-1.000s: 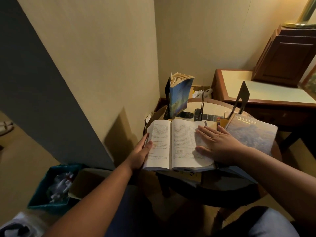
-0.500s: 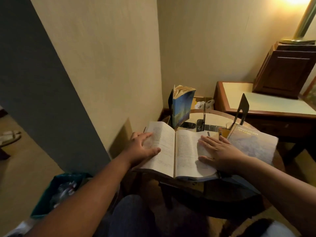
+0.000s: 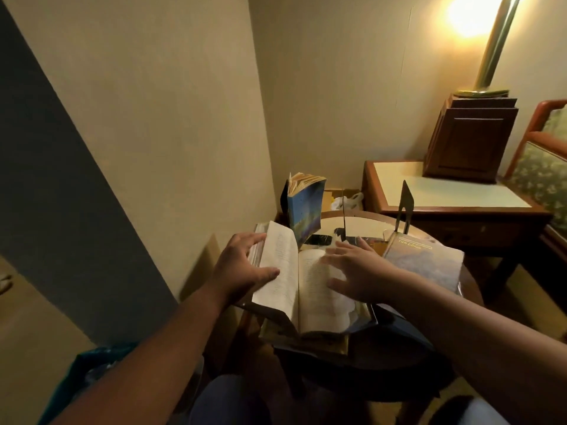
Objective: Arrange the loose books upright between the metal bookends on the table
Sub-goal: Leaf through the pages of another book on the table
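The open book (image 3: 306,289) lies nearest, its left half raised steeply and its right pages flat. A blue paperback (image 3: 305,214) stands upright at the far left, pages fanned. A grey landscape-covered book (image 3: 426,265) lies flat on the right, with a dark metal bookend (image 3: 405,200) upright just beyond it.

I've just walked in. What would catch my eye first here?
The open book lies front and centre, its left half held up by the left hand, the right hand spread over the right page. Behind it a blue paperback stands upright, and a lamp glows at top right.
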A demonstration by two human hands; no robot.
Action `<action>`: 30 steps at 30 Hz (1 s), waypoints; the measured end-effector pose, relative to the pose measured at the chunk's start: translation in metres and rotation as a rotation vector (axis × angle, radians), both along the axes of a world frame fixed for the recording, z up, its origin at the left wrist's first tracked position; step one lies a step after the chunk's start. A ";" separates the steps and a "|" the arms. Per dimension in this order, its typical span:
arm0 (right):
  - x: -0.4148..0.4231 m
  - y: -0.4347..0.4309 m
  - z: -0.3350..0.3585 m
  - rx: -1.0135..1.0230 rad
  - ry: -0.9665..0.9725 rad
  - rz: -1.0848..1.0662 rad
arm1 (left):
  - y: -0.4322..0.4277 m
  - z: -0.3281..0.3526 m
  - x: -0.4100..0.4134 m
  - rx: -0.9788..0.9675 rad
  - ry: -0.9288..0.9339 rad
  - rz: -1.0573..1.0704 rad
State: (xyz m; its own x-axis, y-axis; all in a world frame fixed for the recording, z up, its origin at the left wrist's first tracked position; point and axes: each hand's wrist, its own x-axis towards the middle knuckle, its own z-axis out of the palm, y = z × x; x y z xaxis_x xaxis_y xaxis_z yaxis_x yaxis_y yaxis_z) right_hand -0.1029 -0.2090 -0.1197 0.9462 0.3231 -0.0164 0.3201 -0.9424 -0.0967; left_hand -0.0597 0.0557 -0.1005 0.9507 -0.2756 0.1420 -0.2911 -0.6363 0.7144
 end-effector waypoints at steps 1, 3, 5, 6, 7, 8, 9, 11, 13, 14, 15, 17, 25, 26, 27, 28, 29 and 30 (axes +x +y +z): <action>0.001 0.005 0.002 0.001 -0.023 0.013 | -0.003 0.002 -0.001 -0.027 -0.003 -0.008; 0.003 0.016 0.006 0.023 -0.057 0.035 | -0.009 0.004 -0.002 -0.073 -0.009 -0.023; 0.004 0.025 0.006 0.061 -0.092 0.066 | -0.015 0.005 -0.002 -0.112 -0.011 -0.031; 0.004 0.029 0.006 0.071 -0.105 0.074 | -0.018 0.006 -0.003 -0.133 0.002 -0.039; 0.004 0.031 0.005 0.083 -0.114 0.075 | -0.021 0.007 -0.003 -0.166 0.023 -0.051; 0.003 0.033 0.005 0.107 -0.113 0.064 | -0.023 0.007 -0.003 -0.201 0.050 -0.066; 0.002 0.034 0.005 0.143 -0.108 0.047 | -0.026 0.008 -0.002 -0.235 0.073 -0.083; -0.003 0.035 0.007 0.254 -0.090 0.022 | -0.031 0.008 0.000 -0.291 0.111 -0.097; -0.008 0.035 0.009 0.374 -0.066 -0.007 | -0.037 0.009 -0.001 -0.389 0.176 -0.090; -0.010 0.033 0.011 0.411 -0.046 -0.035 | -0.041 0.010 -0.002 -0.457 0.229 -0.092; -0.011 0.031 0.013 0.454 -0.019 -0.071 | -0.044 0.011 -0.003 -0.523 0.289 -0.102; -0.013 0.028 0.018 0.485 0.028 -0.111 | -0.049 0.010 -0.005 -0.595 0.383 -0.135; -0.023 0.001 0.025 0.790 0.100 -0.291 | -0.078 -0.030 0.002 -0.260 0.357 -0.259; -0.024 -0.001 0.025 0.774 0.078 -0.306 | -0.080 -0.037 0.005 -0.140 0.282 -0.300; -0.025 -0.003 0.024 0.747 0.045 -0.314 | -0.082 -0.045 0.009 0.016 0.190 -0.343; -0.026 -0.006 0.023 0.715 0.007 -0.314 | -0.083 -0.051 0.012 0.184 0.120 -0.372; -0.028 -0.008 0.021 0.679 -0.028 -0.313 | -0.084 -0.056 0.014 0.320 0.073 -0.383; -0.029 -0.010 0.019 0.631 -0.059 -0.301 | -0.084 -0.061 0.015 0.407 0.045 -0.386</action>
State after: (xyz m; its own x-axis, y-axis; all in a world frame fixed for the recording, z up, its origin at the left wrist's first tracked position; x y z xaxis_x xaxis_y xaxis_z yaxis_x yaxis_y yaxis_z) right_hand -0.1322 -0.2185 -0.1010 0.9896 -0.0218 0.1423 0.0759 -0.7607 -0.6446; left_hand -0.0443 -0.0285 -0.1615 0.7726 -0.6289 -0.0868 -0.5328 -0.7166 0.4501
